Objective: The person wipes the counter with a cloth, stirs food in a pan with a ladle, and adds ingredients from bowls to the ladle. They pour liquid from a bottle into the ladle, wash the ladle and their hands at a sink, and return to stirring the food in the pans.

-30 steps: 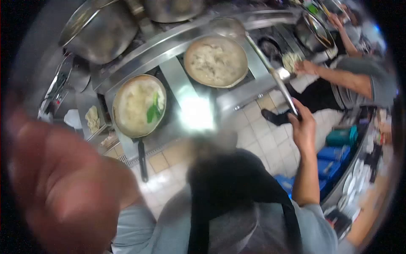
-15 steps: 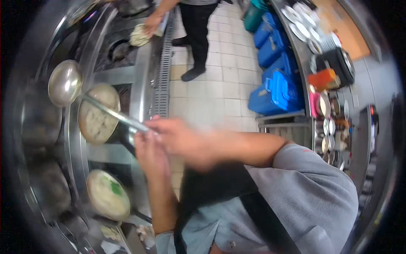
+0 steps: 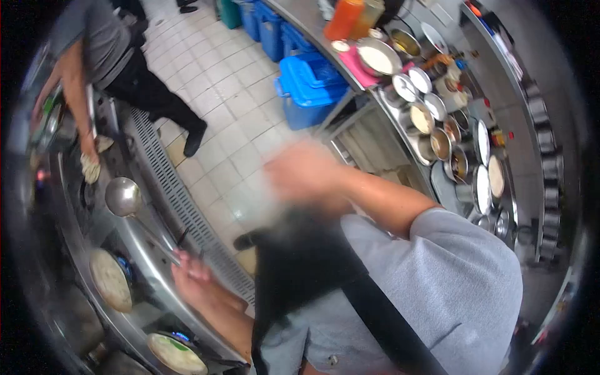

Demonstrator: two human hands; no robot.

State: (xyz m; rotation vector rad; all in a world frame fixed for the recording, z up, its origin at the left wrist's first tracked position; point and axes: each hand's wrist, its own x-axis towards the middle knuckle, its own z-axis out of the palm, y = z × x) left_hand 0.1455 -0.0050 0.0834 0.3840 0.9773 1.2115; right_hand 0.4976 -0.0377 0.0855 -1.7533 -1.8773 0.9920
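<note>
My left hand (image 3: 192,278) is closed around the handle of a metal ladle (image 3: 123,197). The ladle's round bowl points up and away, over the stove's front edge. My right hand (image 3: 301,174) is off the ladle, in front of my body above the floor; motion blur hides its fingers. Beyond the left hand, a pan (image 3: 111,280) with pale, creamy contents sits on a burner with a blue flame beside it. Closer to me, a second pan (image 3: 177,354) holds pale food with a green leaf on top, also by a blue flame.
At the stove's far end, a co-worker's hand (image 3: 89,164) holds a cloth. A slotted drain (image 3: 165,178) runs along the floor beside the stove. Blue bins (image 3: 312,87) stand opposite, near a counter with several metal containers (image 3: 440,144) and sauce bottles (image 3: 344,19).
My right hand has left the ladle handle and moved right. The left hand keeps the ladle, lower in view. My view has turned right, bringing more of the counter into sight.
</note>
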